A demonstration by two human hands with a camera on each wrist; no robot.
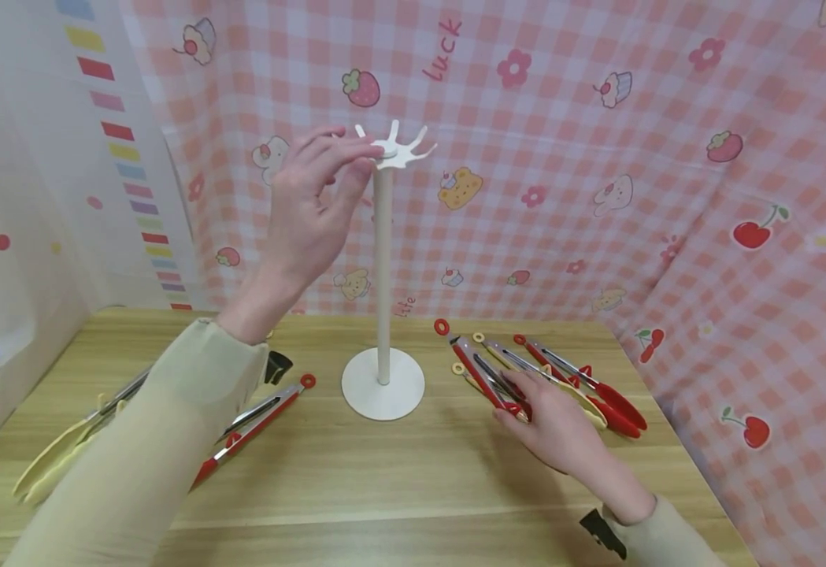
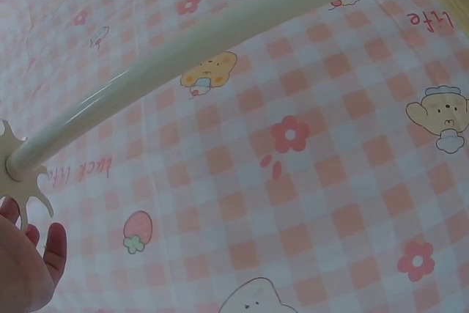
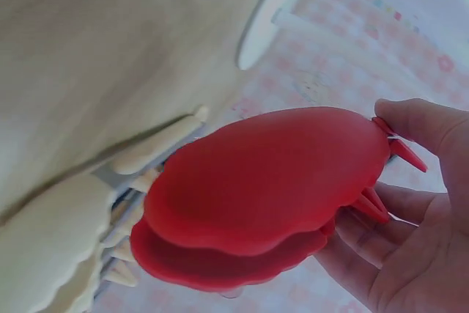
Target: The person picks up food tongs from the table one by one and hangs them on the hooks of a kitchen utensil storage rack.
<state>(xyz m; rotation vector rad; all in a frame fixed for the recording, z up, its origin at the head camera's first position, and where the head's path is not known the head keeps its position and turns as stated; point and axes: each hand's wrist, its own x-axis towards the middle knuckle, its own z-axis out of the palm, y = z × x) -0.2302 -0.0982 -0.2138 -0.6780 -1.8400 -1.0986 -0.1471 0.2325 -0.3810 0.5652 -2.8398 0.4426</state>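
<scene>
A white stand with a round base and a ring of hooks on top rises from the middle of the table. My left hand is up at that hooked top, its fingers over the disc and its thumb at the edge, pinching it. To the right of the base, my right hand grips red-tipped tongs around their middle. Their red scalloped heads fill the right wrist view, slightly parted. In the head view the hand hides those heads.
Cream-tipped tongs and another red pair lie right of the held tongs. On the table's left side are more cream tongs and red tongs, partly behind the left sleeve. A pink checked cloth hangs behind.
</scene>
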